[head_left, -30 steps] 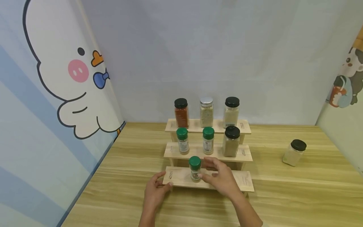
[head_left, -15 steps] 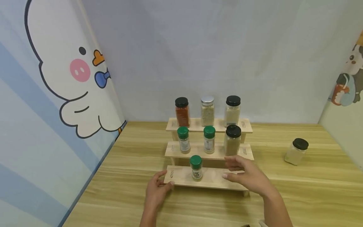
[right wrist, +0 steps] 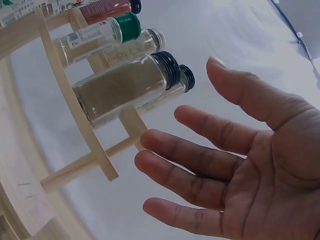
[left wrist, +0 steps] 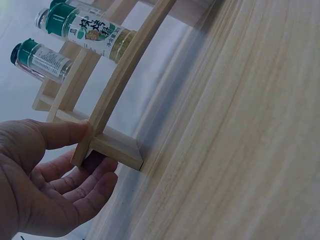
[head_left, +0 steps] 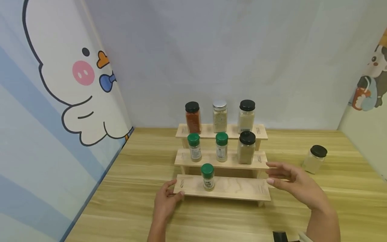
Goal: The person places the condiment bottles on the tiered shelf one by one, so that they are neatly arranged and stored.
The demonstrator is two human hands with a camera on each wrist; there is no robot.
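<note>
A three-tier wooden spice rack [head_left: 235,189] stands on the table. My left hand [head_left: 165,201] grips the left end of its lowest shelf; in the left wrist view the thumb [left wrist: 65,134] lies on the upper side and the fingers curl beneath. One green-capped spice bottle [head_left: 208,177] with a printed label stands on that shelf, left of its middle. Off the rack's right end hangs my right hand [head_left: 297,185], its fingers spread and holding nothing. Just beyond that hand, a black-lidded jar [head_left: 313,163] of pale powder stands on the table.
The middle shelf bears two green-capped bottles [head_left: 222,148] and a black-lidded jar [head_left: 246,151]. On the top shelf are a red spice jar [head_left: 194,121], a silver-lidded jar [head_left: 220,120] and another black-lidded jar [head_left: 246,119]. A pale cloth backdrop [head_left: 229,60] rises behind.
My right hand has left the green-capped bottle on the lowest shelf and moved right, past the rack's end toward the lone jar. My left hand keeps its grip on the shelf.
</note>
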